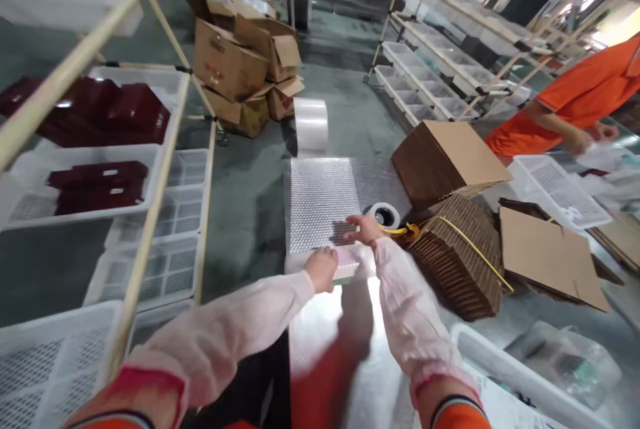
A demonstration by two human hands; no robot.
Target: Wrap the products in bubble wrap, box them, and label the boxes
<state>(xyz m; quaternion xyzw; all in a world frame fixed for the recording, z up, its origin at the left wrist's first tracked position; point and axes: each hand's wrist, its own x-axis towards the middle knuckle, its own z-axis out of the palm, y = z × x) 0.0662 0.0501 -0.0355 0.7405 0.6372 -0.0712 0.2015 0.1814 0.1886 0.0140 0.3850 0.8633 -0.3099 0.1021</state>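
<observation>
1. The left hand [321,267] rests with its fingers curled down over the near edge of a bubble-wrap sheet [323,202] that lies flat on a shiny metal table [373,179]; whether it pinches the wrap or only presses on it cannot be told.
2. The right hand [364,229] lies flat on the near right corner of the same sheet, fingers spread and pointing left, pressing the wrap down.
3. Under both hands, at the sheet's near edge, sits a pale, flat wrapped bundle [350,265]; what is inside it is too blurred to tell.
4. The sheet runs away from the person to a roll of bubble wrap [311,123] standing upright at the table's far end.
5. Just right of the right hand stands a roll of tape [384,215], and beside it lies a bundle of flattened corrugated cartons [457,259] tied with a yellow strap [470,245].
6. Another stack of flat cartons [447,159] leans behind that bundle.
7. On the left, white plastic trays [165,262] on a rack hold dark red boxes [100,112].
8. At the far right, a person in an orange shirt [590,92] bends over the table, well apart from the bubble wrap.
</observation>
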